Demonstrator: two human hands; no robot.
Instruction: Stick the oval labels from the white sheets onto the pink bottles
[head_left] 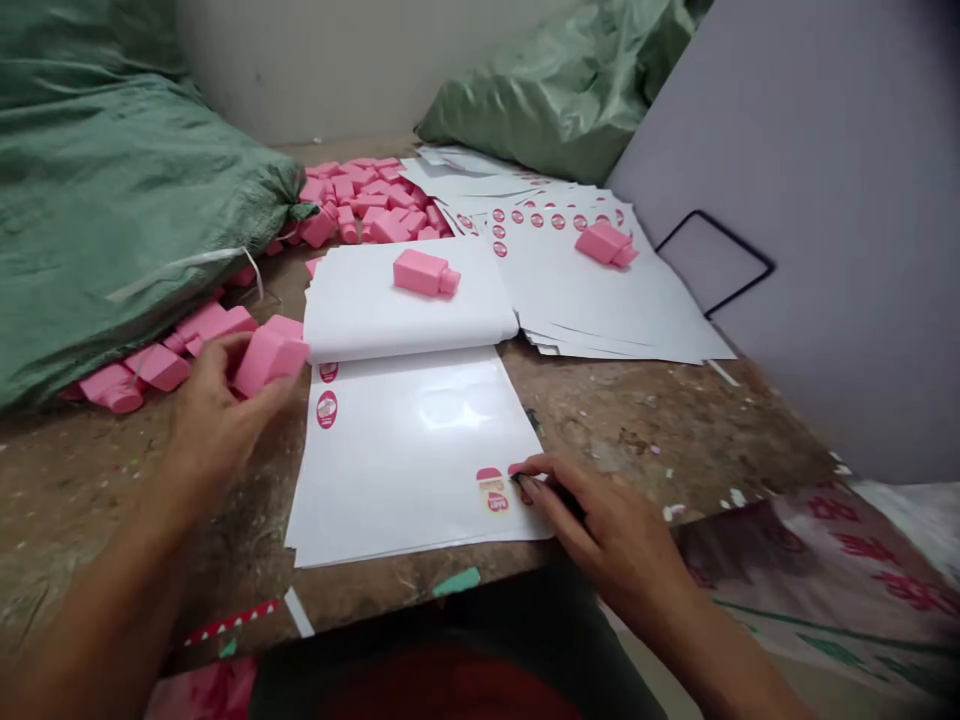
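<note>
Between the thumb and fingers of my left hand (214, 420) is a pink plastic bottle (270, 355), lifted beside the left edge of a sticker sheet (397, 450). My right hand (600, 510) is at the sheet's lower right corner, thumb and forefinger pinched on a label (516, 469) that they mostly cover. Just left of those fingertips another label (493, 490), pink and cream, is still on the sheet. Two round red stickers (327, 409) line the sheet's upper left edge. On the folded-back upper sheets (360, 300) lies a second pink bottle (424, 273).
Many pink bottles (375, 205) are heaped at the back, others (157, 367) beside a green sack (135, 220). More sticker sheets (600, 300) spread at right, bearing one bottle (606, 244). A grey panel (825, 200) and another green sack (547, 100) bound the table (637, 420).
</note>
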